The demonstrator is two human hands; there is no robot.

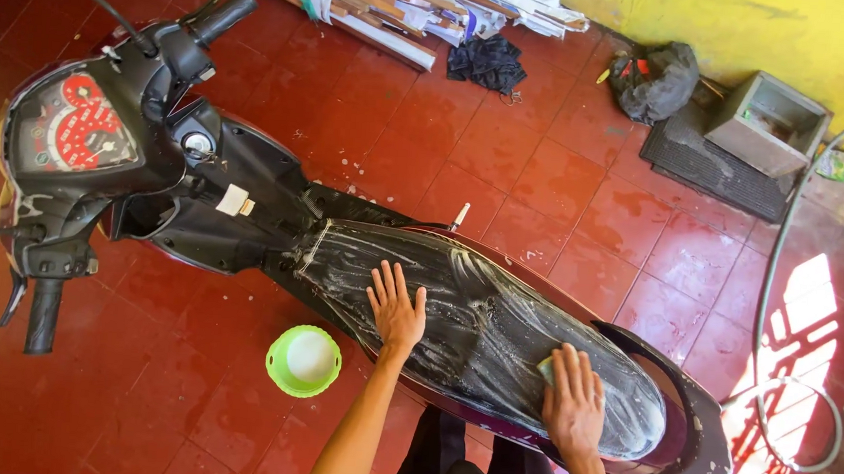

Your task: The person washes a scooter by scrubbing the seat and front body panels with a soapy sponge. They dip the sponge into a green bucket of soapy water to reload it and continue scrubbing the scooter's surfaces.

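Seat (476, 321) of the black scooter (245, 193), covered in soapy streaks, runs from the middle of the red tiled floor (508, 164) toward its right edge, and both of my hands are on it. My left hand (397, 305) lies flat on the front half of the seat, fingers spread wide, holding nothing. My right hand (575, 400) presses down near the rear of the seat, fingers together over a pale green sponge (545, 369) of which only a corner shows. I judge the step to be scrubbing the lathered seat, with the left hand bracing. The rear end under the black grab rail (698, 429) looks foamy too, and the next stroke would call for steady pressure along the seat's curve without letting the sponge slip off its edge. A green bowl (304, 360) of white suds stands on the floor just beside the seat, near my left forearm. A hose (789, 296) lies along the floor's right edge.
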